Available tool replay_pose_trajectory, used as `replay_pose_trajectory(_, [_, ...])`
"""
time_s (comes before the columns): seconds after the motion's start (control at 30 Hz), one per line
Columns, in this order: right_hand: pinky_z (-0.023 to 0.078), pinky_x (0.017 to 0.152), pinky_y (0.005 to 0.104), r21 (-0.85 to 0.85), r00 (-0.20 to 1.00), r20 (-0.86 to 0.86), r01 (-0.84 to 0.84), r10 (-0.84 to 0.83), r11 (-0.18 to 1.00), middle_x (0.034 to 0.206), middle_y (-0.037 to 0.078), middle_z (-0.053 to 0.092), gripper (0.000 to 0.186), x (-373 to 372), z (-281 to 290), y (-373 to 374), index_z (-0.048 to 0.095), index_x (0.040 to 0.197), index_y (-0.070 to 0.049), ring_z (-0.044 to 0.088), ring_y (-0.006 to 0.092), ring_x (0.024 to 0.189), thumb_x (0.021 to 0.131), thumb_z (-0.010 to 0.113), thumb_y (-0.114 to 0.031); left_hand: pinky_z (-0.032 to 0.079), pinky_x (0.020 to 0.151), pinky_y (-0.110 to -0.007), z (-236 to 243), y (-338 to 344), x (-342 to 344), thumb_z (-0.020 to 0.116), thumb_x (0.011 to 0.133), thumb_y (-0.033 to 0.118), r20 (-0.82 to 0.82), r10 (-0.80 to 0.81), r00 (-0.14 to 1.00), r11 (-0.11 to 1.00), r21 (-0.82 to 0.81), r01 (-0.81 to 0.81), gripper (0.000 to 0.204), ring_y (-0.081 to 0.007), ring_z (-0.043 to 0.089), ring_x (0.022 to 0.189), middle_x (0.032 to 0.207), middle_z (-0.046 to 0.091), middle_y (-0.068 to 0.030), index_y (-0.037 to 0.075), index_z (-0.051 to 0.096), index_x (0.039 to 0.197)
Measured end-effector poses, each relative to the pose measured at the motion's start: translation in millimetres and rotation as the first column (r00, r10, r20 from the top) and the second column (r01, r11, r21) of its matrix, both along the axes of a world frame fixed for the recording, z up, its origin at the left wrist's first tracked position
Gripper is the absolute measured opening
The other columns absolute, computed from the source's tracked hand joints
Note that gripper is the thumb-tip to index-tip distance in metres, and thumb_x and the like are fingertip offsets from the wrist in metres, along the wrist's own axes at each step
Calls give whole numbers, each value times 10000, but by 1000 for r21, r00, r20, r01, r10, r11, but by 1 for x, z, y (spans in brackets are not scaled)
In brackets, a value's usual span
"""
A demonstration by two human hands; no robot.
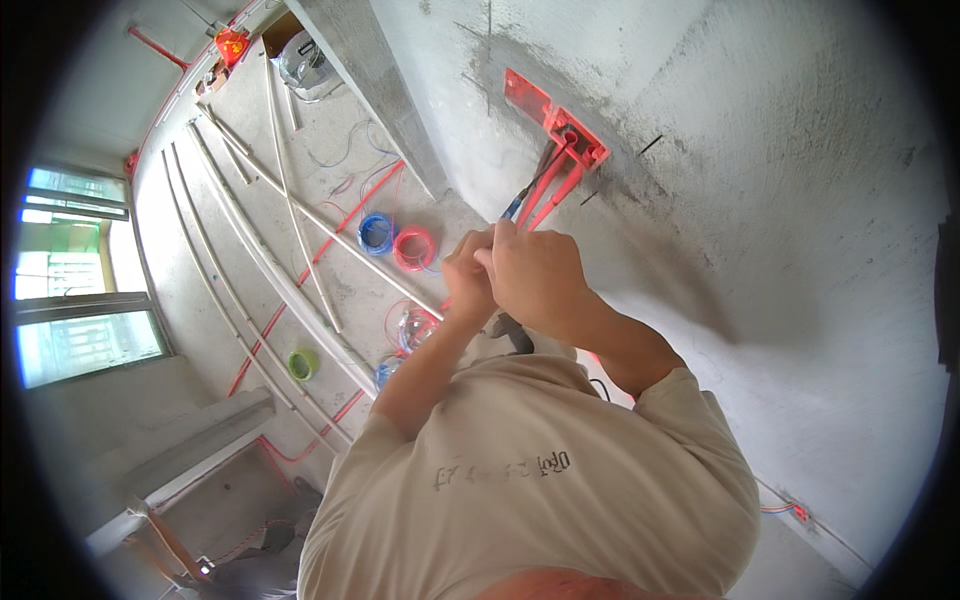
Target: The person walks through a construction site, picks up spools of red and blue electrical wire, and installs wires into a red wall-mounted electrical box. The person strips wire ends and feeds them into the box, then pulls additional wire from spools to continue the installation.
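Observation:
Both my hands are closed and pressed together in front of my chest. My left hand (470, 274) and my right hand (540, 276) grip the ends of dark and blue wires (515, 206), the ends themselves hidden by my fingers. Those wires run up to an open red electrical box (570, 137) set in the grey wall, with a red plate (526, 95) at its upper left. Two red conduits (551, 192) slant down from the box, passing behind my right hand. Under my hands is a dark object (516, 335) that I cannot make out.
Long white pipes (255, 255) lie on the floor to the left, crossing red conduit (375, 187). Nearby are a blue wire coil (376, 233), a red coil (414, 248) and a green roll (301, 365). A wall edge (385, 95) stands ahead; windows (90, 275) are far left.

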State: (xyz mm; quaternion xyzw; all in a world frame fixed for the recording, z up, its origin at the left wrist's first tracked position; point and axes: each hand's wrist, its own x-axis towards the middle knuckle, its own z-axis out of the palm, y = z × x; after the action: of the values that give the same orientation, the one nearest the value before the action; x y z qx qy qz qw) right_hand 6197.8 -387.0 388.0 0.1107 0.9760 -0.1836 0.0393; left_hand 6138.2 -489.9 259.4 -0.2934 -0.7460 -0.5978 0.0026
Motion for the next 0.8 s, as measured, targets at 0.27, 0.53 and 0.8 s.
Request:
replay_pose_trajectory(0.27, [525,733,342,-945,985,-171,-166,6,280,878,118,728,187,48,-10,-19,708,961,-12,696,212,848,947,700,-198,407,615,-248,-18,5,3,695,926,17,454,76,888,996,15,-93,62,-46,522,706,755,645,-11,-31,725,950])
replay_pose_trajectory(0.53, [500,735,289,-983,840,-150,-184,-521,-15,1399,72,526,443,1,-112,47,457,1408,-5,530,115,709,1020,592,-170,251,508,-237,30,0,1,698,923,7,722,-94,686,985,169,-42,17,-23,387,564,704,557,48,-4,701,911])
replay_pose_trajectory(0.8, [463,642,279,-899,919,-33,145,-394,414,735,34,649,202,24,-77,65,683,965,23,560,87,646,985,630,-171,295,505,-236,41,-7,-19,719,896,10,757,-146,637,985,169,26,29,-34,437,563,690,578,22,-6,698,885])
